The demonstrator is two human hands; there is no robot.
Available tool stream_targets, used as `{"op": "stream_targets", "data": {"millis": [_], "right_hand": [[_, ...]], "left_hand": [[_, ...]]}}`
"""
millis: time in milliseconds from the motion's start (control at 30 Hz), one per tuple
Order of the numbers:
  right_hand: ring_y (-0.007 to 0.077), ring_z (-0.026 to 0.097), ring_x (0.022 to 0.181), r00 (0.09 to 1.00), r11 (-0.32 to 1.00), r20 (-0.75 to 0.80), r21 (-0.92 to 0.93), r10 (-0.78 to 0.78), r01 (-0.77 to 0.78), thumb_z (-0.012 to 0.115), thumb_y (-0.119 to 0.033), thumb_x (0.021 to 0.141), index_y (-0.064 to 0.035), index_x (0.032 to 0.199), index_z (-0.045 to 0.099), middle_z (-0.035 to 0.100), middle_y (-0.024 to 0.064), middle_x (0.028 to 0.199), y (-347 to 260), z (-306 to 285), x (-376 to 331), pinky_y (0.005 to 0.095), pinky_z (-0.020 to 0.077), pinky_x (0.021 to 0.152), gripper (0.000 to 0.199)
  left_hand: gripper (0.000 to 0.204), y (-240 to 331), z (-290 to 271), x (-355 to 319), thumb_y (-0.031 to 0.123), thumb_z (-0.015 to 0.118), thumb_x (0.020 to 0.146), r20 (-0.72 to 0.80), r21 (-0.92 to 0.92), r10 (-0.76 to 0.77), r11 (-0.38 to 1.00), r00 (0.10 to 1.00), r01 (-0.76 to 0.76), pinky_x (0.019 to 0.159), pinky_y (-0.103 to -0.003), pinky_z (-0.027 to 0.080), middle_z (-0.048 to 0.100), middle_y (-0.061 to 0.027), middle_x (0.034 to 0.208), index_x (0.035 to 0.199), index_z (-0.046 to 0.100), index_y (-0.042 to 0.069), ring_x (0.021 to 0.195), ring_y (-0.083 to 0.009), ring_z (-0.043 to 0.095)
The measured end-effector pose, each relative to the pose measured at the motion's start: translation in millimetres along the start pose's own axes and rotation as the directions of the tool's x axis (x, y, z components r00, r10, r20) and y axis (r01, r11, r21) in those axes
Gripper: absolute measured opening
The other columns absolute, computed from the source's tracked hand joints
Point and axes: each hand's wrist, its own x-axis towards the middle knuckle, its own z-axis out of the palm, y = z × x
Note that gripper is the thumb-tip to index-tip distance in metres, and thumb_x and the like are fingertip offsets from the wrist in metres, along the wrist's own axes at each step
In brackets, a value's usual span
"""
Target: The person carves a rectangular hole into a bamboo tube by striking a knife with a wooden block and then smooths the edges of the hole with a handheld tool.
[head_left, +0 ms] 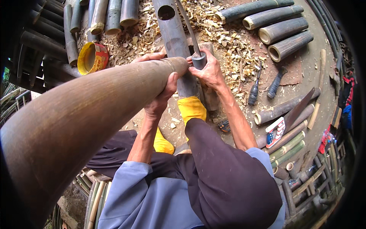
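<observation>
A thick brown bamboo pole [95, 91] slants from the lower left, very close, toward the middle. My left hand [163, 97] is closed round it near its far end, thumb on the near side and fingertips showing beyond. My right hand [212, 72] is closed on the dark round handle of a long, narrow-bladed knife [186, 21], whose blade points away from me. Its fingertips are close to the pole's end; whether they touch it is hard to tell. Below lies a dark bamboo length [171, 32] with a round hole, its near end by my yellow-socked foot [192, 108].
Wood shavings [225, 45] cover the ground ahead. A yellow-and-red tin [87, 57] stands left, near cut bamboo tubes [113, 17]. More tubes [286, 30] lie far right. Two dark-handled tools [254, 89] and a handsaw [284, 124] on bamboo poles are at right.
</observation>
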Motion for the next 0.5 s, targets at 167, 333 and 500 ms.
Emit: {"op": "stream_targets", "data": {"millis": [167, 333, 500], "right_hand": [[0.0181, 0.065, 0.087, 0.999, 1.0, 0.039, -0.001, 0.018, -0.018, 0.072, -0.007, 0.069, 0.001, 0.11, 0.048, 0.068, 0.0098, 0.093, 4.2, -2.0, 2.9, 0.03, 0.0514, 0.081, 0.048], [0.0206, 0.066, 0.085, 1.0, 0.998, 0.017, 0.063, -0.007, 0.006, 0.073, -0.011, 0.067, 0.0003, 0.109, 0.049, 0.069, 0.0096, 0.091, 6.4, -0.2, 4.0, 0.0317, 0.0507, 0.081, 0.05], [0.0199, 0.066, 0.085, 1.0, 0.997, 0.013, 0.08, 0.008, -0.009, 0.073, -0.01, 0.067, -0.0002, 0.109, 0.048, 0.069, 0.0086, 0.091, 10.8, -2.3, 5.9, 0.0314, 0.0505, 0.081, 0.05]], "left_hand": [[0.057, -11.1, -1.0, -3.0, 0.004, 0.067, 0.07, -0.007, -0.065, 0.038, 0.997, 0.999, -0.038, 0.097, -0.043, 0.039, 0.052, -0.0123, 0.107, 0.118, 0.037, 0.004, 0.106, -0.0266, 0.053], [0.06, -15.8, -2.8, -8.7, 0.003, 0.064, 0.071, -0.032, -0.068, 0.084, 0.994, 0.996, -0.086, 0.099, -0.045, 0.036, 0.05, -0.0124, 0.109, 0.122, 0.032, 0.006, 0.107, -0.0278, 0.051], [0.06, -19.7, -0.7, -10.5, 0.004, 0.064, 0.072, -0.038, -0.079, 0.094, 0.992, 0.995, -0.097, 0.1, -0.046, 0.036, 0.05, -0.0127, 0.109, 0.123, 0.03, 0.006, 0.108, -0.0283, 0.051]]}}
